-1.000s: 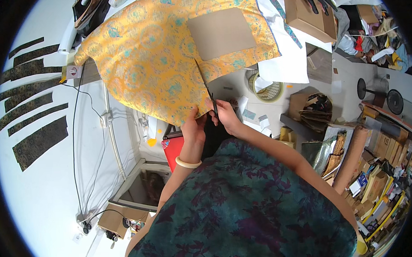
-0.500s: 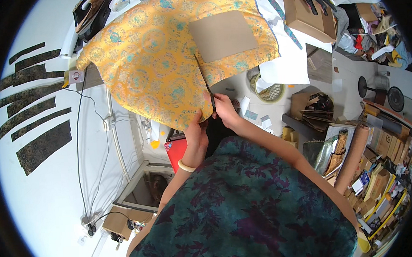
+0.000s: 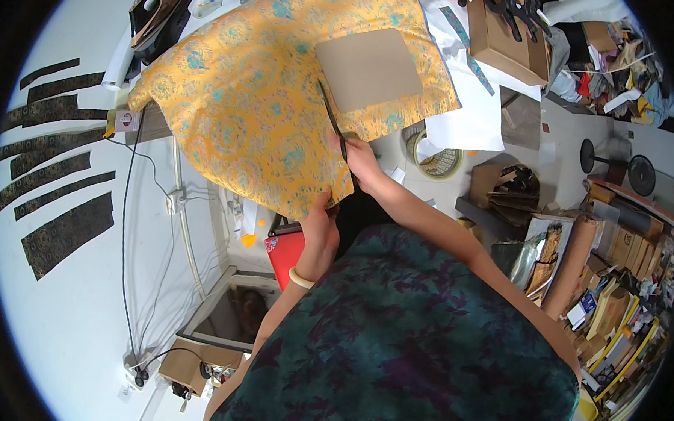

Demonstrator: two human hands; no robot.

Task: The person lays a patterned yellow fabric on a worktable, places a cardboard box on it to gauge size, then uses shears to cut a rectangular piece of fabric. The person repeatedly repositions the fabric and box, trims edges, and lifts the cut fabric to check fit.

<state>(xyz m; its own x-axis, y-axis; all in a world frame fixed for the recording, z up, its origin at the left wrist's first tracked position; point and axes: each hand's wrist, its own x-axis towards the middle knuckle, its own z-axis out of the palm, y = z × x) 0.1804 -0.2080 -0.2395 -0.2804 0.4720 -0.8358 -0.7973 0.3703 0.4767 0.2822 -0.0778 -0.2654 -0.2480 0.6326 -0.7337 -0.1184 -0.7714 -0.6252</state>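
Observation:
A yellow brocade cloth with round and teal floral patterns spreads over the table and hangs off its near edge. My right hand is closed on the handles of black scissors. Their blades point away from me and lie at a slit in the cloth, just left of a beige card piece with rounded corners that rests on it. At the cloth's near corner my left hand pinches the edge, thumb on top and the other fingers mostly hidden beneath.
White paper and an open cardboard box lie right of the cloth. Below the table edge stands a mesh wastebasket. A red object is by my left forearm. Dark patterned strips hang on the left wall.
My right hand and the scissors have moved a little farther away from me along the slit. The left hand keeps its pinch on the cloth. The whole view has shifted slightly.

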